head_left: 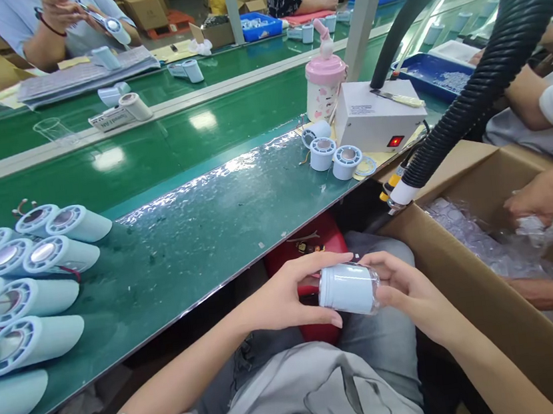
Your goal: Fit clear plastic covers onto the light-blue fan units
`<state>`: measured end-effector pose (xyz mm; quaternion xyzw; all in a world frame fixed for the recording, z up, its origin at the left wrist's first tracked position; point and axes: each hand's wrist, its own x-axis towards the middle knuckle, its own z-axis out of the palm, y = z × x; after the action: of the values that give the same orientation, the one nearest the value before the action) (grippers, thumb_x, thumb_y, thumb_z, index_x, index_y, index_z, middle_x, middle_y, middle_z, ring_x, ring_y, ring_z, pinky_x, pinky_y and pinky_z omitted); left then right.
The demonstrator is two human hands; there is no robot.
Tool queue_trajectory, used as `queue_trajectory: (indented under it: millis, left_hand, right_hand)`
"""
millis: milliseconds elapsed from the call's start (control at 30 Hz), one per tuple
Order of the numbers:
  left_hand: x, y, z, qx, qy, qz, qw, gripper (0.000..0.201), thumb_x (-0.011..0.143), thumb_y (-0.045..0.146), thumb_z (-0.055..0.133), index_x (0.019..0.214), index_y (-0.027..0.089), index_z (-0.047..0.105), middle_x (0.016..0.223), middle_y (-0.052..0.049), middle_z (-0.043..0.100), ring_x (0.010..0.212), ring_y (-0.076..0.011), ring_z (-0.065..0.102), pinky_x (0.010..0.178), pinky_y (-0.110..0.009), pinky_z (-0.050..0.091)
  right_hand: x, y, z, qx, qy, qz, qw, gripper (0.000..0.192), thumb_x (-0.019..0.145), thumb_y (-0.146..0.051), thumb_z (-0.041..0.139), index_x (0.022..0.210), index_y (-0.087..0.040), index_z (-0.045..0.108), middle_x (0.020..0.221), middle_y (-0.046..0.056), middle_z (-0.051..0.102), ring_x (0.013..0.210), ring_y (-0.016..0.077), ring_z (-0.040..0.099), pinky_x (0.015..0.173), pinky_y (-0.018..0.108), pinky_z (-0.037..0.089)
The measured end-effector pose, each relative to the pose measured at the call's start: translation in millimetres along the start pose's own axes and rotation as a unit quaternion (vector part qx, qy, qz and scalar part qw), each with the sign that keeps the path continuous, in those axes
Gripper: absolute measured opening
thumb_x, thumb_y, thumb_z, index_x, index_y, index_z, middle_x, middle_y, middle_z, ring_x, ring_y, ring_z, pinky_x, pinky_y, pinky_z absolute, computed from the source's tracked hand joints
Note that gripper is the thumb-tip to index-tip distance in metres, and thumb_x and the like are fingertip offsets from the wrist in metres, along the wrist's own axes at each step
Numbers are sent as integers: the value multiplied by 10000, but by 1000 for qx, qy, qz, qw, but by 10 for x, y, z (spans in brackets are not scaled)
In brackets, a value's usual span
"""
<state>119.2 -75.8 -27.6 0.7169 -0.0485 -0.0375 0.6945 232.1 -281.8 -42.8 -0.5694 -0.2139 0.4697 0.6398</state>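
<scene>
Lying btwn L hand (278, 295) (curled, contact unclear) & gripping R hand (410, 291): blue cyl. (347, 288)

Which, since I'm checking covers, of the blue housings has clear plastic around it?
The blue housing between the left hand and right hand: clear plastic shows around it, while the housings grouped on the bench at far left show none.

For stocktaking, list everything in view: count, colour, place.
bench: one, green, ahead
cylinder: one, pale blue, front centre
housings: over a dozen, pale blue, mostly bench left
box: one, white, bench right
bottle: one, pink-white, beside box
hose: one, black, right
cartons: several, brown, back and right
trays: several, blue, back and right
cup: one, clear, back left
workers: several, varied clothing, back and right
left hand: one, bare, cylinder's left
right hand: one, bare, cylinder's right
</scene>
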Motion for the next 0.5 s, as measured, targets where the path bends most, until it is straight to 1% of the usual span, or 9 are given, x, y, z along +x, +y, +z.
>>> queue_trajectory:
  millis: [167, 267, 333, 367, 433, 500]
  left_hand:
    - [13, -20, -7, -20, -4, -6, 1000, 742, 656, 176, 833, 1334, 264, 546, 1357, -112, 562, 1235, -268, 548, 986, -361, 493]
    - [101, -88, -7, -72, -6, -20, 997, 789, 640, 120, 833, 1354, 267, 528, 1386, -109, 546, 1247, -270, 546, 1028, -379, 460]
    - [245, -184, -6, -136, 8, -41, 990, 834, 628, 109, 838, 1375, 264, 501, 1402, -116, 536, 1247, -278, 549, 1025, -397, 460]
    - [348, -244, -6, -168, 23, -52, 984, 848, 611, 113, 849, 1373, 253, 504, 1393, -121, 546, 1243, -281, 553, 1022, -400, 461]
    - [604, -367, -3, -211, 56, -69, 973, 834, 577, 139, 875, 1339, 216, 545, 1354, -129, 584, 1238, -286, 557, 1030, -400, 449]
    - [891, -466, 2, -225, 73, -76, 969, 781, 565, 184, 889, 1288, 177, 594, 1303, -138, 623, 1228, -288, 563, 1049, -405, 424]
  right_hand:
    - [2, 68, 2, 38, 16, -7, 999, 388, 812, -439, 725, 1092, -222, 566, 845, 3, 667, 663, 129, 638, 598, 249, 562]
    - [44, 157, -51, 75, 35, -17, 996, 366, 810, -405, 734, 1086, -220, 579, 794, -6, 669, 644, 147, 659, 580, 271, 577]
    - [107, 248, -105, 123, 71, -33, 989, 391, 770, -379, 774, 1071, -215, 585, 825, 7, 683, 657, 174, 680, 582, 307, 590]
    - [149, 300, -134, 147, 96, -45, 984, 409, 751, -381, 787, 1065, -216, 582, 860, 15, 691, 675, 187, 689, 596, 329, 597]
    - [246, 407, -195, 179, 149, -79, 969, 432, 740, -424, 782, 1058, -230, 563, 933, 25, 698, 717, 201, 699, 645, 367, 605]
    - [351, 502, -260, 193, 194, -112, 955, 433, 763, -485, 739, 1060, -244, 536, 962, 22, 701, 752, 200, 701, 705, 385, 602]
